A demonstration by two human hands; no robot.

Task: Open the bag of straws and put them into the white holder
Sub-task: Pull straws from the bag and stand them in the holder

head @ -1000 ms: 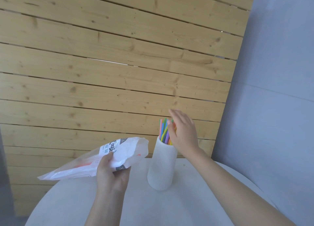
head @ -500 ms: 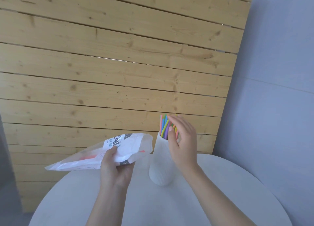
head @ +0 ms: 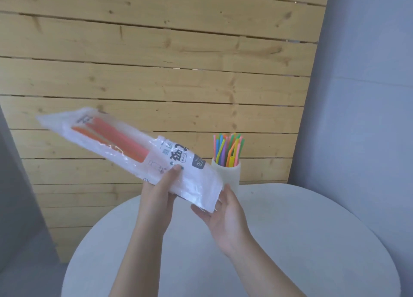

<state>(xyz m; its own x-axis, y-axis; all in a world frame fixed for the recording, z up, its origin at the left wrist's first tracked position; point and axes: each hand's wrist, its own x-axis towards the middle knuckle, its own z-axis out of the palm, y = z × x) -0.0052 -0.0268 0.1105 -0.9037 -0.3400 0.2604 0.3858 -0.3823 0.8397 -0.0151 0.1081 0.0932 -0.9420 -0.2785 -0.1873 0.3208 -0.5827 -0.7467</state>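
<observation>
Left hand (head: 159,195) grips the bag (head: 134,150) near its lower end, thumb on top over the printed label, fingers curled under. The bag is held up in the air above the table (head: 290,240), tilted, its far end up and to the left of the left hand, its near end sloping down toward the right hand (head: 225,216). A few red and orange straws (head: 116,138) lie inside the bag, up past the left thumb toward the raised end. Right hand sits palm up just below the bag's low end, fingers spread and mostly straight; the bag's edge touches or nearly touches the fingertips, can't tell which, and nothing is clamped in that hand. The holder (head: 229,174) stands upright on the table just beyond the right hand, partly hidden behind the bag's low corner. A bunch of colored straws (head: 228,150) sticks up out of the holder, leaning slightly different ways. Wood plank wall (head: 156,62) is behind both hands, a gray wall (head: 362,95) off past the right hand
</observation>
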